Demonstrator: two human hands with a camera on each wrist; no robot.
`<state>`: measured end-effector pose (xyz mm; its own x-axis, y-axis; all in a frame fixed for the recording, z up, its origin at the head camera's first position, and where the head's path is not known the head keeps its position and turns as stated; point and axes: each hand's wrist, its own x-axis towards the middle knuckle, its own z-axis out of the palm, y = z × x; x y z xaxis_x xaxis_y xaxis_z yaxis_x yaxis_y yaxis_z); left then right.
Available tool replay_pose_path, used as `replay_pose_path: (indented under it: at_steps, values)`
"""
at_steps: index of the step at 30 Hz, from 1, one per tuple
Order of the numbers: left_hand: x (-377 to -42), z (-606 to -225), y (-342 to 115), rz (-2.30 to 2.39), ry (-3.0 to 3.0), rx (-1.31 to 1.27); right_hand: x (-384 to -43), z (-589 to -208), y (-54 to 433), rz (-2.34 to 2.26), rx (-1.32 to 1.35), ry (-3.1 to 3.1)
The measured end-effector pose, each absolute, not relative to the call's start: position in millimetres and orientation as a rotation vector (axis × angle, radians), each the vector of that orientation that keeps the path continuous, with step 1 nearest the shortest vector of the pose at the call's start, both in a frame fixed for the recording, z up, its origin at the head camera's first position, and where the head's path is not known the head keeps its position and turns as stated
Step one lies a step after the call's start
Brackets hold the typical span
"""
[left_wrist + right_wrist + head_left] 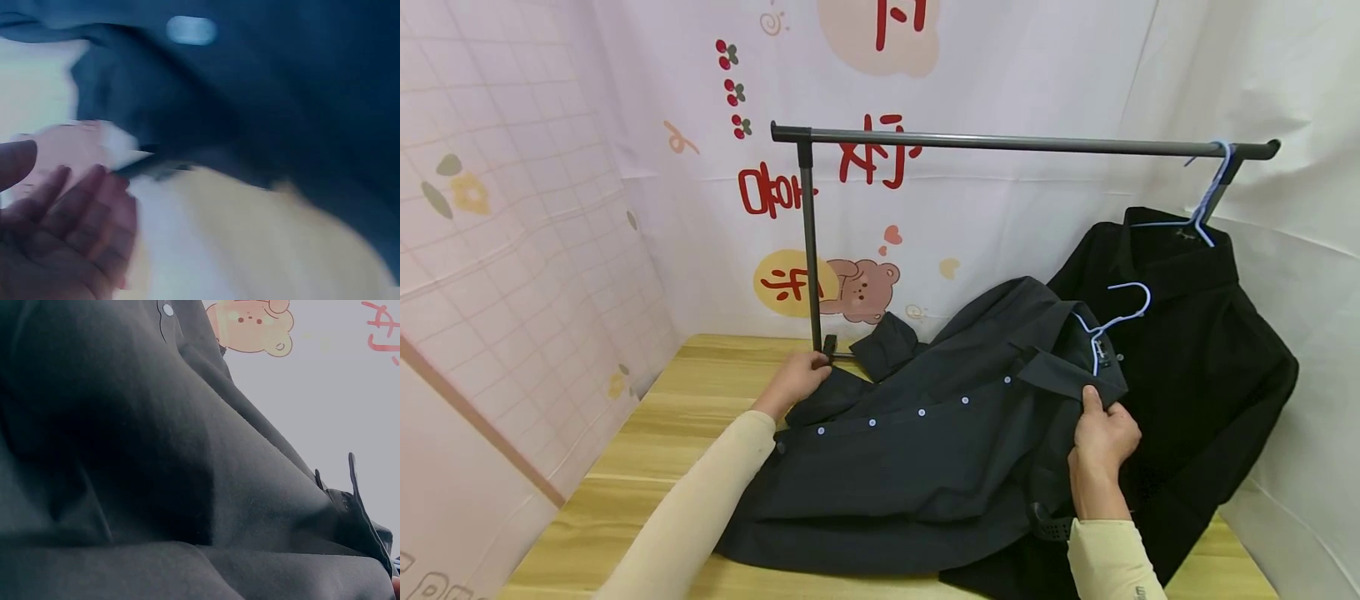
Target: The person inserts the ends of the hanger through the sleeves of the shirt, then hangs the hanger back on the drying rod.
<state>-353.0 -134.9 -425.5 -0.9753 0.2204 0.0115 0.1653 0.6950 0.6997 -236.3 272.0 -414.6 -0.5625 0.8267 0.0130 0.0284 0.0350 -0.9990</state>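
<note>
A dark grey button-up shirt (925,450) lies slanted across the table, white buttons facing up. Its collar sits at the right, where a light blue hanger (1097,333) pokes out of the neck, hook upward. My right hand (1105,433) grips the collar, thumb on top and fingers beneath. In the right wrist view, cloth of the shirt (144,444) fills most of the picture and hides nearly all of that hand. My left hand (793,383) is by the shirt's sleeve and the rack's left foot; the blurred left wrist view shows its fingers (87,219) extended, with cloth beyond them.
A dark metal clothes rack (1000,143) stands at the back of the wooden table (647,458). From its right end hangs a black shirt (1195,358) on another light blue hanger (1210,196), partly behind the grey one. A printed cloth backdrop (1037,67) stands behind.
</note>
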Motion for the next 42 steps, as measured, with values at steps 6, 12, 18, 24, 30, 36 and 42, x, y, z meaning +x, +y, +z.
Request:
replay_pose_path:
  at_steps: [6, 12, 18, 24, 30, 36, 42]
  values:
    - [-351, -467, -152, 1.006, 2.695, 0.027, -236, -415, 271, 1.596, -0.872, -1.67]
    - [-351, -480, -154, 1.075, 2.72, 0.041, -233, -413, 273, 1.611, -0.862, -1.648]
    - [-347, -468, -164, 1.343, 2.687, 0.051, -231, -411, 276, 1.627, -0.878, -1.65]
    - [-349, -441, -199, 1.822, 2.283, -0.115, -230, -408, 282, 1.634, -0.899, -1.621]
    - [-344, -438, -229, 1.95, 2.164, -0.368, -231, -407, 283, 1.634, -0.898, -1.618]
    - [-334, -466, -229, 1.596, 2.282, -0.233, -231, -408, 279, 1.614, -0.881, -1.66]
    - [-328, -482, -217, 1.436, 2.463, -0.167, -230, -406, 276, 1.608, -0.896, -1.683]
